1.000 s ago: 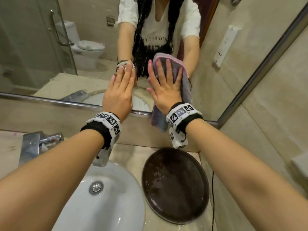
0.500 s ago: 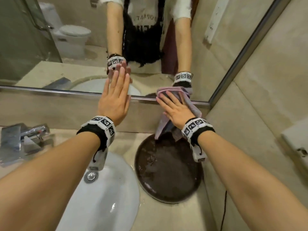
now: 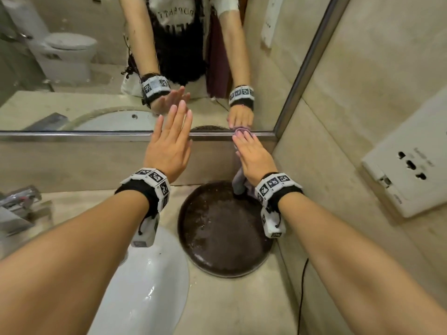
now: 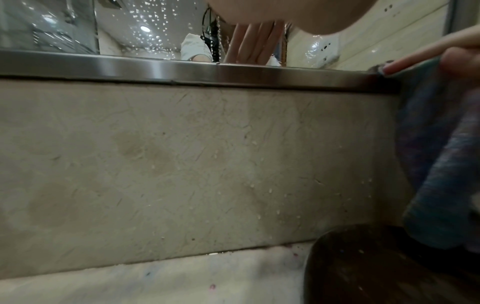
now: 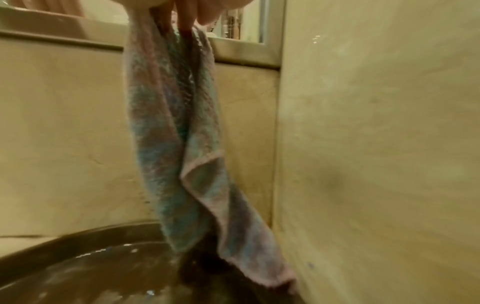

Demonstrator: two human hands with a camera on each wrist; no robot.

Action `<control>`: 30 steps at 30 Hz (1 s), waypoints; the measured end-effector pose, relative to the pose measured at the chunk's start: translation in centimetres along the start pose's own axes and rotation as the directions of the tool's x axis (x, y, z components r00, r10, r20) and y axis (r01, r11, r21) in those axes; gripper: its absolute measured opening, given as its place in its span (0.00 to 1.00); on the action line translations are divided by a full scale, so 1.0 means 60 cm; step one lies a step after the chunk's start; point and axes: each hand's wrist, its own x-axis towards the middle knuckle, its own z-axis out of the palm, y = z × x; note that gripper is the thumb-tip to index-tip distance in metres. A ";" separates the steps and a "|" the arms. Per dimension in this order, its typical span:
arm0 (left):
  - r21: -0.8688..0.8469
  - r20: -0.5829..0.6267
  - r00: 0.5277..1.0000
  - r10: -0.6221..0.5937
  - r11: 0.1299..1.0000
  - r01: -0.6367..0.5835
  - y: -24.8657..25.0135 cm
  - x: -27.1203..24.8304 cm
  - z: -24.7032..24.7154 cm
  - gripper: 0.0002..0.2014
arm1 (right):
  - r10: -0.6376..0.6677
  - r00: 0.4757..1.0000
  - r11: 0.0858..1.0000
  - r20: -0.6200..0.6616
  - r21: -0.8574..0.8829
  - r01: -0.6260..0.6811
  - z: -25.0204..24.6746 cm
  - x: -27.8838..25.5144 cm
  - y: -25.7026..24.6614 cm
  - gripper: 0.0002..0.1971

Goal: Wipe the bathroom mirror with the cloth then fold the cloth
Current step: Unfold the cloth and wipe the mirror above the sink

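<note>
The mirror [image 3: 96, 68] fills the upper left of the head view, with its steel bottom frame [image 3: 72, 136] running across. My left hand [image 3: 169, 146] is flat with straight fingers, and its fingertips reach the lower glass; it holds nothing. My right hand [image 3: 254, 158] lies flat with straight fingers and presses the pink-blue cloth [image 3: 239, 182] against the bottom frame and the tiled wall below, near the mirror's right corner. The cloth [image 5: 182, 144] hangs from under the fingers in a loose twist, its lower end touching the dark tray. It also shows in the left wrist view as the cloth [image 4: 436, 164] at the right edge.
A round dark brown tray [image 3: 217, 238], wet, sits on the counter below my right hand. The white basin [image 3: 145, 286] is at lower left and the chrome tap [image 3: 19, 204] at far left. The right wall carries a white socket [image 3: 411, 170]; a black cable [image 3: 302, 286] runs down beside it.
My right hand slid the cloth down the glass from mid-mirror to the bottom frame. The left hand kept its flat pose at the lower glass.
</note>
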 end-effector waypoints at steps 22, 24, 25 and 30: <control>0.029 0.029 0.999 -0.045 0.999 0.044 0.008 -0.015 -0.009 0.32 | 0.496 0.864 0.866 -0.090 0.123 -0.484 -0.005 -0.028 0.041 0.23; 0.020 0.036 0.999 -0.034 0.999 0.033 0.012 -0.016 -0.008 0.32 | 0.533 0.843 0.839 -0.068 0.170 -0.517 -0.008 -0.027 0.032 0.24; 0.017 0.036 0.999 -0.032 0.999 0.032 0.014 -0.017 -0.008 0.32 | 0.553 0.831 0.816 -0.053 0.234 -0.528 -0.012 -0.026 0.025 0.25; 0.017 0.038 0.999 -0.037 0.999 0.036 0.009 -0.017 -0.012 0.32 | 0.582 0.795 0.755 -0.173 0.479 -0.449 -0.036 0.009 -0.009 0.28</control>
